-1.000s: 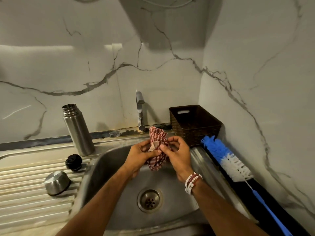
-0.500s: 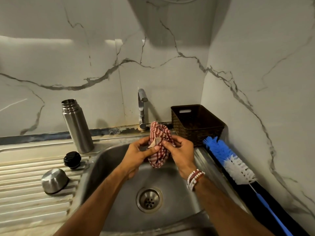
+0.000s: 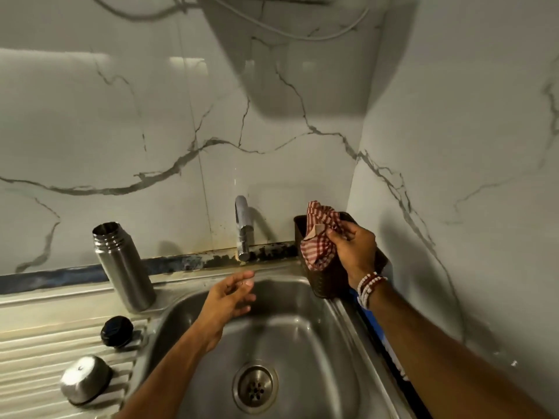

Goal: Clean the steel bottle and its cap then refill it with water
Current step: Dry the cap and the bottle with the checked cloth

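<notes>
The open steel bottle [image 3: 122, 267] stands upright on the sink's back ledge at left. Its black inner cap [image 3: 117, 331] and steel cup lid [image 3: 85, 379], which is upside down, lie on the ribbed drainboard [image 3: 36, 358]. My right hand [image 3: 355, 252] grips a red-and-white checked cloth [image 3: 319, 240], holding it over the dark basket [image 3: 335, 282] at the back right. My left hand [image 3: 231, 297] hovers over the sink basin [image 3: 302, 343] with relaxed fingers, holding nothing.
A chrome tap [image 3: 243, 228] rises behind the basin, with no water running. The drain [image 3: 255, 387] sits in the basin's middle. Marble walls close in at the back and right. A blue brush handle [image 3: 367, 322] shows under my right forearm.
My left hand let go of the cloth and dropped toward the basin. My right hand carried the cloth up and right to the basket. The view tilted upward.
</notes>
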